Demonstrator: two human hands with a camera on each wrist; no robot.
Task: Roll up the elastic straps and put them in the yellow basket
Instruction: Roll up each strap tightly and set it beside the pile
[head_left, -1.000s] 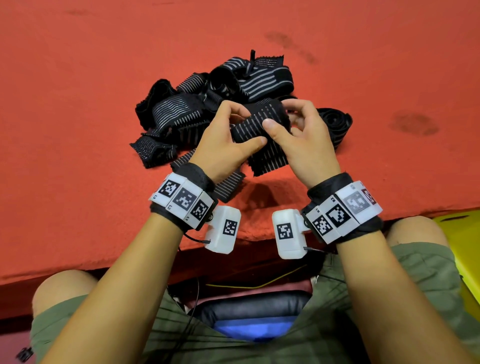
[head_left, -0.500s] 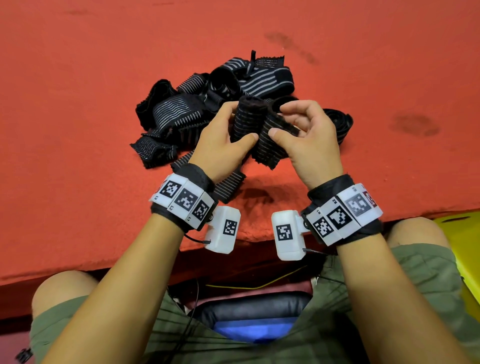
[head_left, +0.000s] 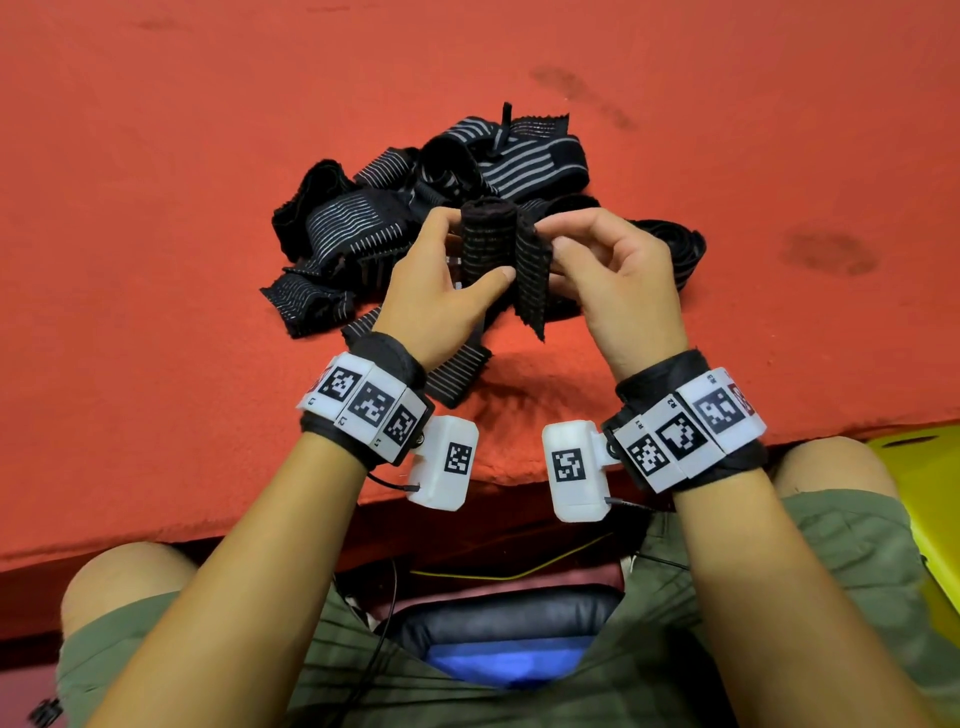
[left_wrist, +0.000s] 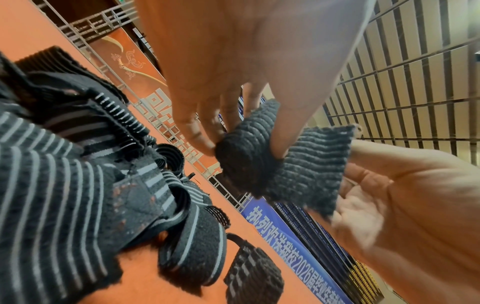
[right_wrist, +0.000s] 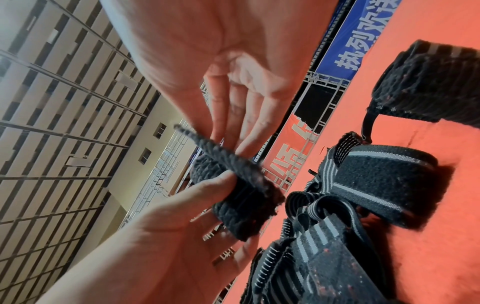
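A black elastic strap, mostly rolled (head_left: 485, 244) (left_wrist: 246, 160) (right_wrist: 241, 207), is held upright above the red table. My left hand (head_left: 452, 280) grips the roll between thumb and fingers. My right hand (head_left: 597, 260) pinches the loose tail end (head_left: 531, 280) (left_wrist: 317, 168) that hangs off the roll's right side. Behind the hands lies a pile of unrolled black straps with grey stripes (head_left: 395, 218) (left_wrist: 64, 185) (right_wrist: 363, 185). A corner of the yellow basket (head_left: 930, 499) shows at the right edge, below table level beside my right knee.
The red felt table (head_left: 156, 260) stretches far on all sides of the pile. Its front edge (head_left: 208, 530) runs just above my knees. One coiled black strap (head_left: 675, 249) lies to the right of the pile.
The roll has turned from lying across to standing upright between my hands. My right hand let the tail swing down and now pinches it near its top.
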